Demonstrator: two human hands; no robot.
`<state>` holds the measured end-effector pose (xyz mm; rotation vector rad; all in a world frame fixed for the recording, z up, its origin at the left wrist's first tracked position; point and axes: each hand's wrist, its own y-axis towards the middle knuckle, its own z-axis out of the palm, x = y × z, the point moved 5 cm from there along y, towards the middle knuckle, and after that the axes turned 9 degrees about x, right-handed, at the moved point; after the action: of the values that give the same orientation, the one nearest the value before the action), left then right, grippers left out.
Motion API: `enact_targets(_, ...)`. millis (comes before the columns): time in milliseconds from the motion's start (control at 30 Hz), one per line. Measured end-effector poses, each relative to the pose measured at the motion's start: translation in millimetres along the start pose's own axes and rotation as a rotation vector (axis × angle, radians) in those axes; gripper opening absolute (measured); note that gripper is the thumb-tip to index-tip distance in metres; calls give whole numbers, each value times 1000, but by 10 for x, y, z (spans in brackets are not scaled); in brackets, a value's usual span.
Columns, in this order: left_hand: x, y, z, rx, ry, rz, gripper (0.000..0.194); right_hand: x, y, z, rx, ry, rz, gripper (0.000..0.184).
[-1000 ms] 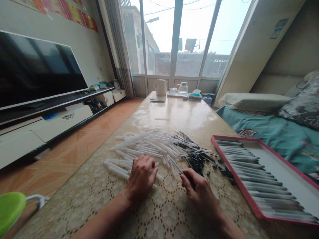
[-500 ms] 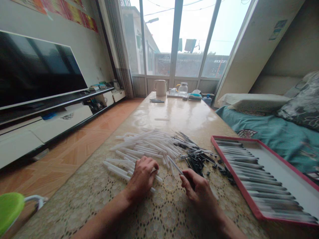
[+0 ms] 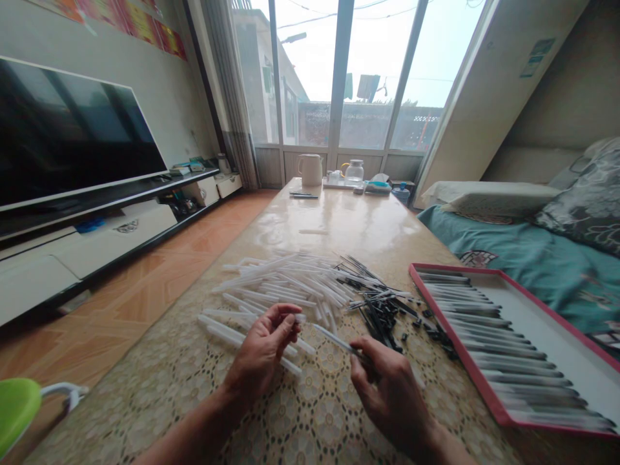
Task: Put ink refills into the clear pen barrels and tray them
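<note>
Over a flower-patterned table (image 3: 310, 420) facing windows (image 3: 368, 39), the left hand (image 3: 264, 342) pinches a whitish piece (image 3: 299, 318), mostly hidden, near white tubes (image 3: 285, 281); the right hand (image 3: 390, 378) grips a slim rod (image 3: 334, 337), its near end covered. The pink-rimmed tray (image 3: 458, 349) is cut off.
</note>
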<state>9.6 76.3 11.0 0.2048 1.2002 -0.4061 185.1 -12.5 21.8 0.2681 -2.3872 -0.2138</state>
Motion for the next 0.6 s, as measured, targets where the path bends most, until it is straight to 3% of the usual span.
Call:
enact_targets(333, 24, -53, 18, 132, 125, -44, 17, 18, 33, -12, 24, -25, -48, 10)
enact_targets(600, -4, -50, -17, 118, 132, -58, 21, 16, 11, -92, -12, -11, -81, 9)
